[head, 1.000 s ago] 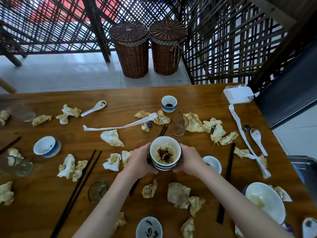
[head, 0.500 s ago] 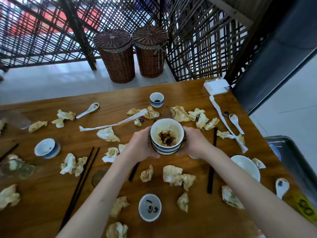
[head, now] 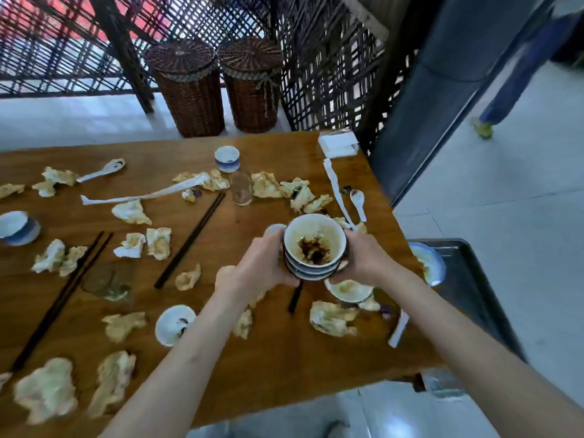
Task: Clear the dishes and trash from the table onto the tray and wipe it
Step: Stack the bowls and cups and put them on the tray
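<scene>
Stack of dirty bowls held over the messy table

The wooden table (head: 284, 358) fills most of the view, strewn with crumpled napkins (head: 47, 390), chopsticks (head: 189, 240), spoons and small cups. Off its right edge lies a dark tray (head: 467, 279) with one blue-rimmed plate (head: 433, 263) on it. Two wicker baskets (head: 189, 90) stand on the floor beyond the far edge, before a dark lattice screen. Above the table's right half, near the tray, a stack of bowls (head: 313, 251) is held upright, the top one smeared with dark sauce. The left hand (head: 262, 263) grips the stack's left side with curled fingers, and the right hand (head: 363, 257) clasps the right side likewise
</scene>
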A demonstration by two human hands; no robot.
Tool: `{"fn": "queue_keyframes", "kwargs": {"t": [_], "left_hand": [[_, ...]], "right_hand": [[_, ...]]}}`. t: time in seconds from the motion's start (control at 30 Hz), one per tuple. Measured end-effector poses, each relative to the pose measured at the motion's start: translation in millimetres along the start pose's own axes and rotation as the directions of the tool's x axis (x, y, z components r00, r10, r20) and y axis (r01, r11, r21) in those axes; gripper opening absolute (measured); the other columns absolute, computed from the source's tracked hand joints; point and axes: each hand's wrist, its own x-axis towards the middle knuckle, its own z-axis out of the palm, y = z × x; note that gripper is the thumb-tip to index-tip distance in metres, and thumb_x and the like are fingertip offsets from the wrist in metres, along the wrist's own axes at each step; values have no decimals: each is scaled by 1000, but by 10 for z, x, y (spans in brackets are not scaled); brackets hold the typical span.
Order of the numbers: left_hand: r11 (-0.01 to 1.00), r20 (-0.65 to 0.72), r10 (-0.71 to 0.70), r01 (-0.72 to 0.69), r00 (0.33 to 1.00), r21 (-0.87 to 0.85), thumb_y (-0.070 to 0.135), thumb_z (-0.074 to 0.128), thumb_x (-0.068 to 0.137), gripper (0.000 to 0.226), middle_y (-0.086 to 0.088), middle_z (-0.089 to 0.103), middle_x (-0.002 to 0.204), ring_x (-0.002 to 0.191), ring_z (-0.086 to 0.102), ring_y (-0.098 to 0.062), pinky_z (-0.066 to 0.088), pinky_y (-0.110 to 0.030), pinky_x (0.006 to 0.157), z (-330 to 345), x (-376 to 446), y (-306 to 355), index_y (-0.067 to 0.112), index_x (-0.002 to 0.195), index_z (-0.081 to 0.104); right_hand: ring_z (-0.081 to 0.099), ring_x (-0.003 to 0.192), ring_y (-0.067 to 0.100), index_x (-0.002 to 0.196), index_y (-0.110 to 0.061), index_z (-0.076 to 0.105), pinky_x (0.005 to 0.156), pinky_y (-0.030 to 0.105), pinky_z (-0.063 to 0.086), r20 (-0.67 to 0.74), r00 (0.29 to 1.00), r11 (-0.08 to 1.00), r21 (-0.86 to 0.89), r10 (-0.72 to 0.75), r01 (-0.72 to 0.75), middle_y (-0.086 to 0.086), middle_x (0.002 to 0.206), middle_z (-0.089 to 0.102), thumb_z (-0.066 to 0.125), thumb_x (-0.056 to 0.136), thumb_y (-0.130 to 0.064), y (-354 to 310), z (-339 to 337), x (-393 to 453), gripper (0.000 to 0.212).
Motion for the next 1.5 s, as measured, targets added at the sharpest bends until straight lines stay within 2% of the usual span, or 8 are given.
{"fn": "queue_keyframes", "kwargs": {"t": [0.17,0.4,0.53,0.63,0.83,1.07,1.27,1.5], "left_hand": [[999,-49,-36,36,998,-13,22,91,53,93,4,58,125,120,48,-13,33,-15,84,686,18,315,18,133,44],[996,-59,-87,87,994,-3,29,89,56,94,4,60,125,118,53,-18,46,-32,93,1166,144,460,21,136,42],[987,-61,-105,112,993,115,29,86,60,92,6,55,132,127,44,-19,19,-48,113,1241,199,427,22,138,38],[981,-74,-124,133,990,142,30,86,59,91,7,56,131,127,44,-19,16,-47,113,1232,202,395,23,137,40],[983,-93,-171,177,981,58,20,89,55,87,3,65,118,115,56,-19,48,-40,91,1253,179,366,20,132,48],[983,-60,-185,186,981,9,17,88,57,91,6,62,123,120,52,-16,45,-37,97,1276,184,325,22,137,44],[988,-12,-156,156,988,-23,16,90,50,107,10,55,129,124,46,-11,36,-20,93,1346,198,271,26,141,35],[989,-16,-145,145,989,-29,18,92,45,110,8,56,128,123,48,-15,42,-36,101,1363,247,230,27,139,36]], "right_hand": [[55,110,17,116,-19,58,81,21,40,35,999,1000,-6,-23,23,-2,117,63,90,51,-19,635,-169,-200,73],[53,91,8,102,-24,64,73,21,39,47,997,998,31,-56,54,-6,105,63,90,47,-18,1215,-85,-167,62],[52,94,10,104,-26,61,75,22,39,47,997,997,52,-55,52,-5,105,58,89,48,-18,1337,29,-80,63],[53,98,13,108,-23,62,77,23,39,51,995,994,76,-83,79,-2,109,59,87,51,-16,1371,92,-32,63],[56,105,14,113,-17,59,79,20,42,74,996,989,138,-58,47,-2,112,63,87,55,-12,1399,141,-41,64],[56,110,17,121,-14,54,89,30,49,109,994,990,144,-24,8,0,115,63,85,59,-12,1415,136,-59,69],[45,113,18,135,-26,36,85,30,42,184,983,995,95,-16,-2,-10,116,54,88,50,-22,1462,203,-19,99],[46,111,11,135,-27,36,82,20,33,139,990,996,93,-30,17,-11,121,55,89,44,-23,1485,266,-11,105]]}}
